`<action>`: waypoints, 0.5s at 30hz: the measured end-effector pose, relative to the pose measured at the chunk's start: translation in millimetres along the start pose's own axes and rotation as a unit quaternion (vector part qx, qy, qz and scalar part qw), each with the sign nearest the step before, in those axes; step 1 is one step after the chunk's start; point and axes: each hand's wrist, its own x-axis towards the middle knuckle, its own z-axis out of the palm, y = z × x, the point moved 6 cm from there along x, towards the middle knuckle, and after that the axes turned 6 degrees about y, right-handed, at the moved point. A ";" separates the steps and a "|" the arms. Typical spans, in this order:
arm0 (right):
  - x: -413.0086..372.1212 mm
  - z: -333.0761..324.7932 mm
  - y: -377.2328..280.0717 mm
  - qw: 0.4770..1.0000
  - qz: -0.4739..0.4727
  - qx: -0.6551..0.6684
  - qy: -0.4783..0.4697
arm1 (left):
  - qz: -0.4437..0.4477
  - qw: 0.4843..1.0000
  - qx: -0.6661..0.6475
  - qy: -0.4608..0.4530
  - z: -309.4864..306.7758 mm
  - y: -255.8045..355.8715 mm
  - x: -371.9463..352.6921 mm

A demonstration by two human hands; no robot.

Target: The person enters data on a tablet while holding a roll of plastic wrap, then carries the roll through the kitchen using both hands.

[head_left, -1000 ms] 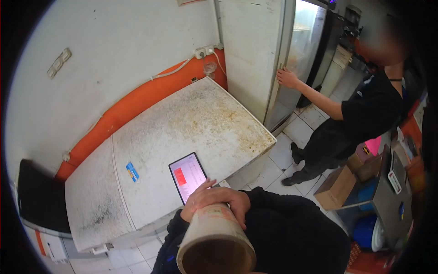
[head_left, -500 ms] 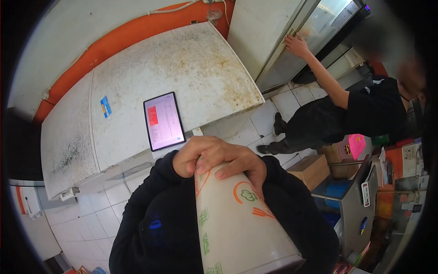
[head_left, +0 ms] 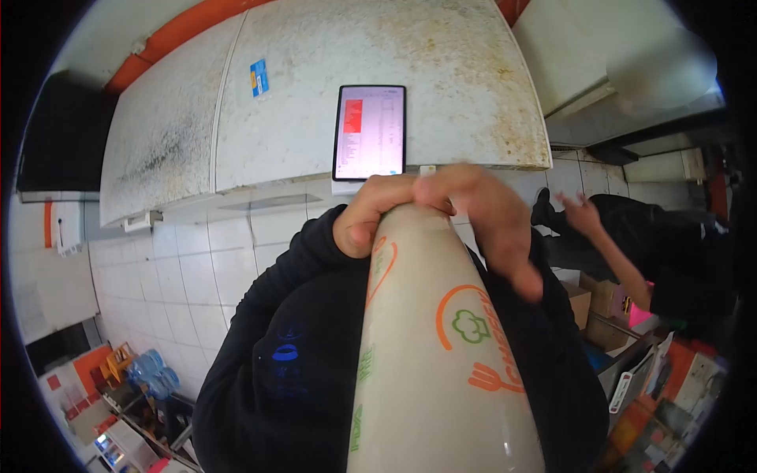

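A long cream-coloured roll (head_left: 441, 355) with a glossy surface and orange and green print stands up close in front of my chest. Its far end lies under my left hand (head_left: 367, 217), whose fingers curl over the top while the thumb presses on the side. My right hand (head_left: 493, 225), smeared by motion, arches beside that same end. Its fingertips overlap the left fingers, and one digit sticks out downward, away from the roll. The roll's near end runs out of view at the bottom.
A tablet (head_left: 371, 132) with a lit screen and a small blue packet (head_left: 259, 77) lie on the stained white chest top (head_left: 449, 79). To the right is another person in black (head_left: 670, 236), near cardboard boxes (head_left: 579, 299). Blue-tinted bottles (head_left: 154, 373) stand at lower left.
My right hand has loosened from over the roll and swung out to its right. The view has turned right, and the other person's hand has left the fridge door.
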 end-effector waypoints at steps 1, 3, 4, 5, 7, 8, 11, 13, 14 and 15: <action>-3.2 -13.9 12.2 0.991 0.084 -0.099 0.031 | 0.000 1.000 0.009 0.004 -9.8 4.6 -4.0; -32.0 -71.4 59.4 0.960 0.093 -0.193 0.181 | -0.014 0.999 0.040 -0.006 -30.2 18.4 -7.7; -41.4 -91.4 90.6 0.913 0.229 -0.195 0.276 | -0.035 0.999 0.041 -0.004 -41.5 21.9 -10.7; -59.4 -116.1 126.1 0.876 0.287 -0.249 0.298 | -0.037 0.998 0.044 0.003 -53.7 23.2 -14.7; -90.5 -151.6 186.8 0.813 0.345 -0.355 0.305 | -0.036 0.998 0.049 0.010 -77.9 24.0 -19.2; -98.1 -159.4 206.8 0.792 0.348 -0.407 0.294 | -0.045 0.998 0.049 0.007 -89.8 25.4 -19.2; -107.0 -178.6 247.3 0.727 0.347 -0.523 0.279 | -0.070 0.997 0.042 -0.001 -123.7 30.0 -19.9; -103.9 -185.7 263.1 0.703 0.344 -0.555 0.283 | -0.077 0.996 0.035 -0.007 -145.2 29.6 -18.8; -103.4 -189.1 270.8 0.700 0.343 -0.556 0.289 | -0.076 0.997 0.031 -0.011 -155.3 28.8 -18.1; -101.5 -191.0 275.7 0.696 0.343 -0.556 0.296 | -0.075 0.997 0.026 -0.015 -164.2 27.5 -17.4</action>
